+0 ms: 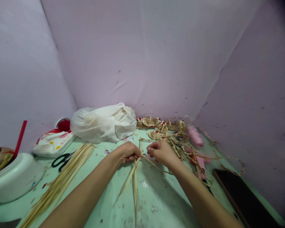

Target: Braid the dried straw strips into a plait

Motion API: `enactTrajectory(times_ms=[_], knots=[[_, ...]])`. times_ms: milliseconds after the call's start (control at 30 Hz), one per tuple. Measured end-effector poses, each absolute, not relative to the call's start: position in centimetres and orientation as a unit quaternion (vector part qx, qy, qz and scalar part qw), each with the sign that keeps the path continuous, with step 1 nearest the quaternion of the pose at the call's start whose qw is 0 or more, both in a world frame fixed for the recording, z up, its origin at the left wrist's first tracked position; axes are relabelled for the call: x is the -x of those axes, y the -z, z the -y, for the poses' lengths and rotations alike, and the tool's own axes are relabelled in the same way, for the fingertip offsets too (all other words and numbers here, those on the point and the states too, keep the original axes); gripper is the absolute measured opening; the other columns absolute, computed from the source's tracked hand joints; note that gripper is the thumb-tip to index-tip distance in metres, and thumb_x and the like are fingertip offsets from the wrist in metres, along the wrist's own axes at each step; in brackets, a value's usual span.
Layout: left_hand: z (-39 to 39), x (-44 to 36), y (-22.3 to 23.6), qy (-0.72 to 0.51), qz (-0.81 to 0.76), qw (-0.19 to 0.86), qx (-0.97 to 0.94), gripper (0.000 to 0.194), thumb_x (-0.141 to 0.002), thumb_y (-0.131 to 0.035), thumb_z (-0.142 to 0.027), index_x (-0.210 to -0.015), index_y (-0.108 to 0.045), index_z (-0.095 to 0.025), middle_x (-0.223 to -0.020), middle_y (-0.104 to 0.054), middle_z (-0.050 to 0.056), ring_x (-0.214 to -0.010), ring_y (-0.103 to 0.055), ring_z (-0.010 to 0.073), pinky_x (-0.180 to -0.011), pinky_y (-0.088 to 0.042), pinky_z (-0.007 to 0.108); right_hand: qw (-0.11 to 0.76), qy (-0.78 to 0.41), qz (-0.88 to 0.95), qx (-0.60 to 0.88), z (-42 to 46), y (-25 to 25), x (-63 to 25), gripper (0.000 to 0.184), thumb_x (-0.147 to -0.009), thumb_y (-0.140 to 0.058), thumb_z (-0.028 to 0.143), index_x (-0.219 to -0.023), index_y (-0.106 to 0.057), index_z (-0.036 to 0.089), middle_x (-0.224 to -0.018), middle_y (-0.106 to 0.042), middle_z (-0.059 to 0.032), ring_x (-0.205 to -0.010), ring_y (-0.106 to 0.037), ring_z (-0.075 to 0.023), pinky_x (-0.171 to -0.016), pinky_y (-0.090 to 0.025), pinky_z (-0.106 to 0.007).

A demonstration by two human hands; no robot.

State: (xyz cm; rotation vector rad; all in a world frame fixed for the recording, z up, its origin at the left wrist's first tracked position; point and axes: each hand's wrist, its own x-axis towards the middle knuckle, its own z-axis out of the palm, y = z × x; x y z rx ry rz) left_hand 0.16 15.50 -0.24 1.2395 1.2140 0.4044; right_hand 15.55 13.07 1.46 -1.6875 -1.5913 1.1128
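Observation:
My left hand (131, 152) is closed around a straw braid (141, 144), gripping it where the loose ends spread out. From that grip, pale flat straw strands (135, 186) hang down towards me and to the right. Just to the right, my right hand (161, 152) is held with thumb and fingers pinched together, a thin strand apparently between them. Part of that strand is hidden by the fingers. The braid's finished length runs away from me, then right towards a tangle of braided straw cord (180, 142).
At left lie a bundle of straw (68, 171), black scissors (60, 161), a wipes pack (54, 142) and a white pot (16, 177). A white plastic bag (104, 123) sits behind. To the right are woven straw pieces (156, 134), pink thread (195, 136), a pink glue gun (200, 163) and a phone (244, 199).

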Motion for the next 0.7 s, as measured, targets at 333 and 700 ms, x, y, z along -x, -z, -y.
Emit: enactTrajectory(times_ms=[333,700], knots=[[-15.3,-0.1,0.2,-0.165,-0.528,0.606,-0.572,0.007,-0.050,-0.054,-0.020,-0.049,-0.052,-0.013,-0.037,-0.040,-0.004,-0.029,-0.029,0.0041,-0.031,-0.015,0.018,0.281,-0.561,0.502,0.595,-12.5,-0.7,-14.0,0.011,-0.055,-0.049,0.012,-0.044,-0.047,0.013,-0.036,-0.040,0.0046,-0.030,-0.029,-0.0027,-0.030,-0.020,-0.016],[-12.3,-1.9,-4.6,-0.010,-0.623,0.341,-0.704,0.013,-0.058,-0.053,-0.023,-0.054,-0.059,-0.013,-0.047,-0.053,0.003,-0.040,-0.044,0.0114,-0.041,-0.031,0.022,0.306,-0.613,0.462,0.563,-12.9,0.2,-14.4,0.003,-0.053,-0.049,0.015,-0.050,-0.047,0.014,-0.034,-0.040,0.0064,-0.028,-0.021,-0.0015,-0.032,-0.010,-0.017]])
